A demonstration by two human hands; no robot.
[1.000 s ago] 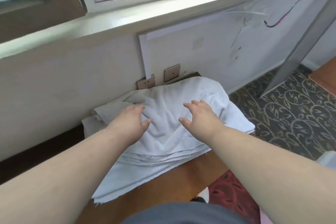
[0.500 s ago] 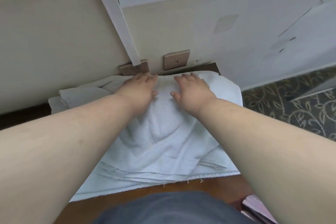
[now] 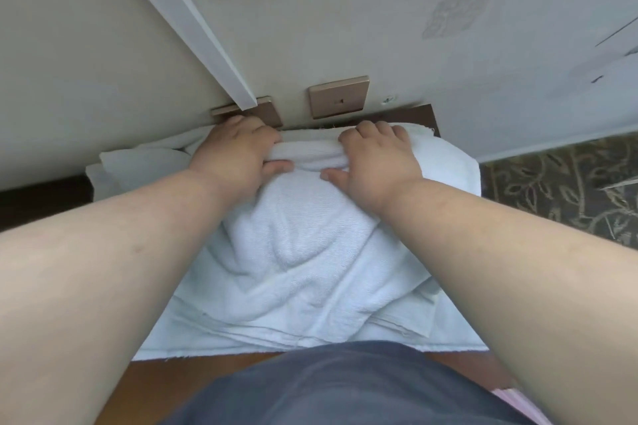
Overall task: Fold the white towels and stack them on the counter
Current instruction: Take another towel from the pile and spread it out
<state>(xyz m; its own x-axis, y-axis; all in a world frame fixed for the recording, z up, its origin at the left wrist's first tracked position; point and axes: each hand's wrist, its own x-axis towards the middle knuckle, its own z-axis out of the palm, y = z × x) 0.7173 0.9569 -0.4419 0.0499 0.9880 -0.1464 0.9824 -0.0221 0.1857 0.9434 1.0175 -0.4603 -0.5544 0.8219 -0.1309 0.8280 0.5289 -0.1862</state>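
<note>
A rumpled white towel [image 3: 297,245] lies on top of a pile of white towels [image 3: 310,331] on the brown wooden counter [image 3: 193,369]. My left hand [image 3: 238,155] and my right hand [image 3: 379,159] both grip the towel's far edge, close to the wall. The fingers curl over that edge and the thumbs press underneath, so a thick roll of cloth is bunched between the two hands. Another crumpled white cloth [image 3: 138,166] pokes out at the pile's left.
The cream wall [image 3: 86,45] stands right behind the pile, with two bronze switch plates [image 3: 338,97] and a slanted white trim strip [image 3: 193,28]. Patterned dark carpet [image 3: 559,190] lies to the right. My grey clothing [image 3: 345,386] fills the bottom.
Both hands slid from the towel's middle to its far edge by the wall and closed on it. The view tilted down and moved closer.
</note>
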